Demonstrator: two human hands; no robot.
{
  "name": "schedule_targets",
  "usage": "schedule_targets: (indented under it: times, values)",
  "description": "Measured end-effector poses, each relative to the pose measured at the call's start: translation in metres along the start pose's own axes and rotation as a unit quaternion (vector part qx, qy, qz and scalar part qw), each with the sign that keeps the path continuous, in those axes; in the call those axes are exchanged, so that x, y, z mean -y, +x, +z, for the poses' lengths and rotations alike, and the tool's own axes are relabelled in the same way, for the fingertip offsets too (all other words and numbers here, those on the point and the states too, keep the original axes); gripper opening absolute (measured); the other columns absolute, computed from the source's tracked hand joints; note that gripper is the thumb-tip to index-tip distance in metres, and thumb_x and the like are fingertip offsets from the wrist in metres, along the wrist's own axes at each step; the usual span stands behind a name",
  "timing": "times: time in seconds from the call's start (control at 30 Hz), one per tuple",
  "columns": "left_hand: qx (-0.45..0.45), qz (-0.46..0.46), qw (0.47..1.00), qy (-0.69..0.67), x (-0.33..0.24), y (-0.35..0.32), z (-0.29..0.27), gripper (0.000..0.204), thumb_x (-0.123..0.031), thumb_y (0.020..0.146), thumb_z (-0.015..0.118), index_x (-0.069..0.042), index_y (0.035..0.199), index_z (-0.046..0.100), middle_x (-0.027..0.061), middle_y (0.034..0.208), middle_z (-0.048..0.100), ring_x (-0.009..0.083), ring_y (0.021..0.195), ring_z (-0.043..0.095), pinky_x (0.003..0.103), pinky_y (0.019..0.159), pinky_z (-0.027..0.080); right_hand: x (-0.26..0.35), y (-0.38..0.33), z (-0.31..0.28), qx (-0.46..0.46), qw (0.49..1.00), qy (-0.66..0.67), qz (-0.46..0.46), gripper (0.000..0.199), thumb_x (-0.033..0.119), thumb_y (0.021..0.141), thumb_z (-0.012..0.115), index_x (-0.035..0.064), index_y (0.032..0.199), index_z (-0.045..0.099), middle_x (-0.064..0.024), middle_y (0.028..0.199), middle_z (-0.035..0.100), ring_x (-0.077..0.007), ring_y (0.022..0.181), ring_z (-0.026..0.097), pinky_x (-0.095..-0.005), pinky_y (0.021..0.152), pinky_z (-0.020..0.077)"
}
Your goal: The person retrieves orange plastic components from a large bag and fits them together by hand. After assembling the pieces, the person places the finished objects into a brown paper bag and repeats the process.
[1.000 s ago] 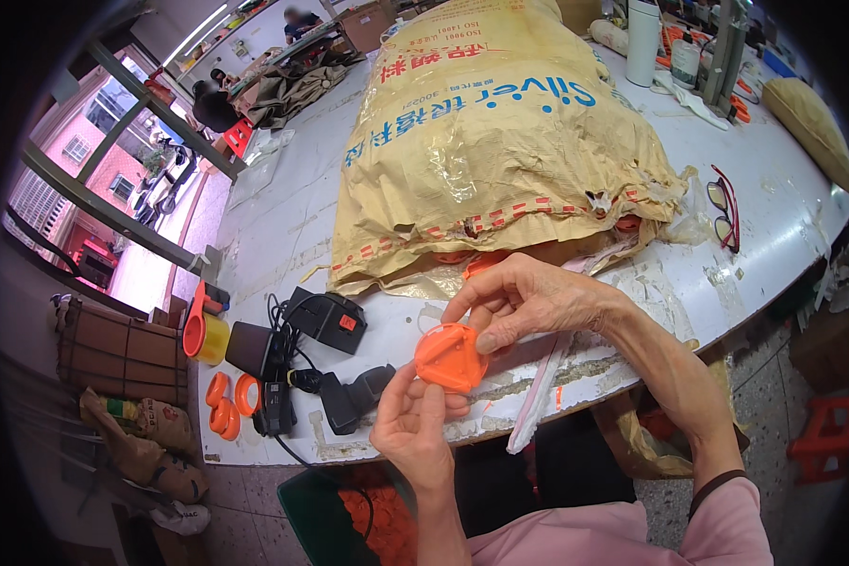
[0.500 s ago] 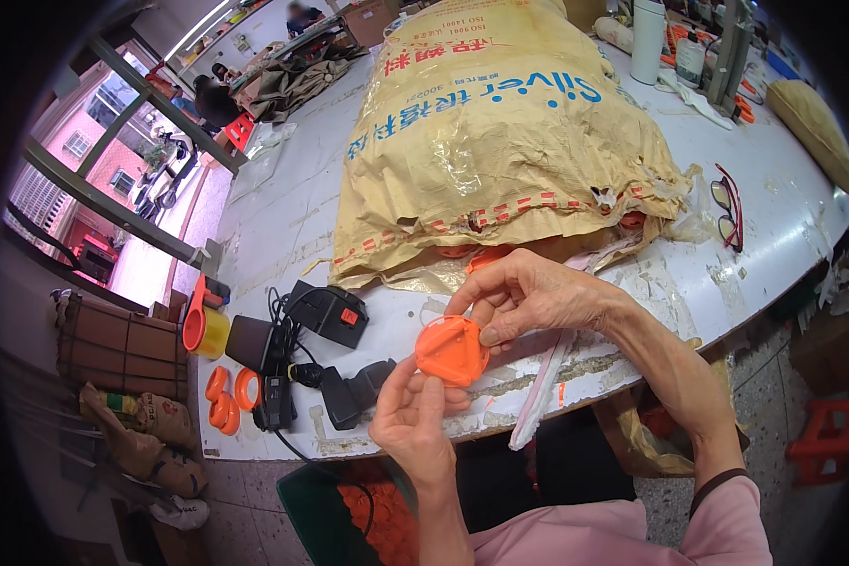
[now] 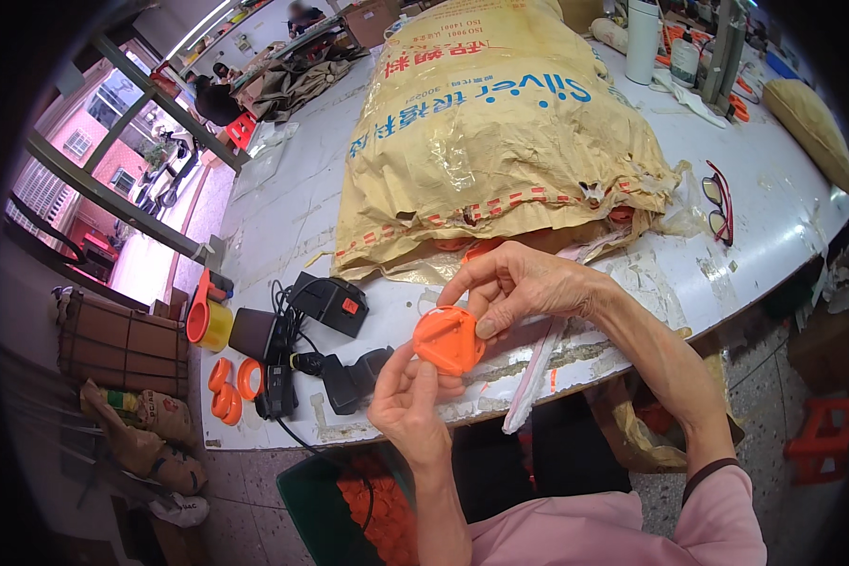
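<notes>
Orange piece: a rounded-triangle orange plastic part (image 3: 448, 340), held in the air just off the near edge of the surface (image 3: 292, 208), between both hands.
Left hand: the left hand (image 3: 407, 401) comes up from below, its fingers closed on the lower left rim of the orange plastic part, thumb lying against its face.
Right hand: the right hand (image 3: 519, 288) reaches in from the right, fingertips pinched together on the top and right rim of the part, thumb pressed on its front.
Sack: a big yellowish woven sack (image 3: 500, 132) lies across the middle of the surface, its open mouth facing the near edge, with more orange pieces showing inside the mouth.
Chargers: black power bricks with cords (image 3: 325, 302) sit near the near-left corner of the surface.
Orange rings: two orange rings (image 3: 236, 382) lie at the near-left corner, just beside the black bricks.
Cup: a yellow cup with an orange scoop (image 3: 208, 316) stands at the left edge.
Glasses: red-framed glasses (image 3: 717, 200) lie toward the right edge, beside the sack.
Bin: a green bin (image 3: 307, 491) filled with orange pieces stands on the floor under the near edge.
White strip: a pale plastic strip (image 3: 533, 377) hangs over the near edge, below the right hand.
</notes>
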State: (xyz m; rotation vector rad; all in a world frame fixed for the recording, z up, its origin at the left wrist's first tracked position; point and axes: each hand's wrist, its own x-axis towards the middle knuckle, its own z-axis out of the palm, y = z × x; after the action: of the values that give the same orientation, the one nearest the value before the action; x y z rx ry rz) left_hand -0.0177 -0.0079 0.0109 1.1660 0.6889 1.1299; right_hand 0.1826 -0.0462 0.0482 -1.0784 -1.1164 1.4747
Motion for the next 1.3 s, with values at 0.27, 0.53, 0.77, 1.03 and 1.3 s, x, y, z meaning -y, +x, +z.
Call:
schedule_targets:
  times: [0.27,0.53,0.77,1.03,1.3]
  values:
    - [-0.002,0.007,1.000,0.009,0.0023,0.0008,0.0012,0.026,-0.001,0.085,0.057,0.008,0.109,0.056,0.0094,0.072,0.061,0.0131,0.054,0.059,0.024,0.047,0.053,0.0014,-0.0021,-0.0003,0.014,1.000,-0.015,-0.003,0.052,0.006,0.071,0.071,-0.0016,0.119,0.053,-0.0077,0.083,0.067,-0.0102,0.078,0.059,-0.0239,0.074,0.0447]
    - [-0.009,0.005,1.000,0.015,0.0022,0.0011,0.0032,0.026,-0.001,0.086,0.057,0.008,0.110,0.056,0.0092,0.072,0.061,0.0134,0.054,0.059,0.024,0.047,0.053,-0.0008,-0.0012,-0.0001,0.006,1.000,-0.019,-0.013,0.050,0.006,0.072,0.068,-0.0023,0.119,0.053,-0.0070,0.082,0.066,-0.0097,0.076,0.059,-0.0236,0.072,0.0446]
    - [-0.008,0.020,1.000,-0.013,0.0053,0.0022,0.0005,0.027,-0.002,0.087,0.055,0.009,0.112,0.055,0.0082,0.075,0.061,0.0140,0.056,0.060,0.025,0.050,0.055,-0.0004,-0.0002,0.0023,-0.015,1.000,0.003,0.002,0.044,-0.006,0.076,0.064,-0.0038,0.118,0.052,-0.0086,0.078,0.066,-0.0097,0.066,0.061,-0.0222,0.063,0.0502]
    - [0.006,0.032,0.999,-0.032,0.0076,0.0015,-0.0036,0.028,-0.002,0.088,0.054,0.009,0.114,0.053,0.0066,0.076,0.059,0.0135,0.059,0.061,0.025,0.051,0.055,-0.0057,0.0028,-0.0001,-0.010,1.000,-0.005,0.014,0.043,-0.006,0.075,0.065,-0.0050,0.116,0.052,-0.0097,0.078,0.065,-0.0109,0.065,0.060,-0.0224,0.062,0.0503]
    - [0.010,0.037,0.999,-0.024,0.0057,-0.0005,0.0010,0.029,0.000,0.088,0.054,0.008,0.116,0.053,0.0073,0.082,0.060,0.0128,0.065,0.061,0.025,0.057,0.055,-0.0059,0.0024,0.0018,-0.015,1.000,0.005,0.024,0.048,-0.008,0.072,0.067,-0.0047,0.117,0.052,-0.0058,0.078,0.063,-0.0094,0.067,0.060,-0.0219,0.063,0.0503]
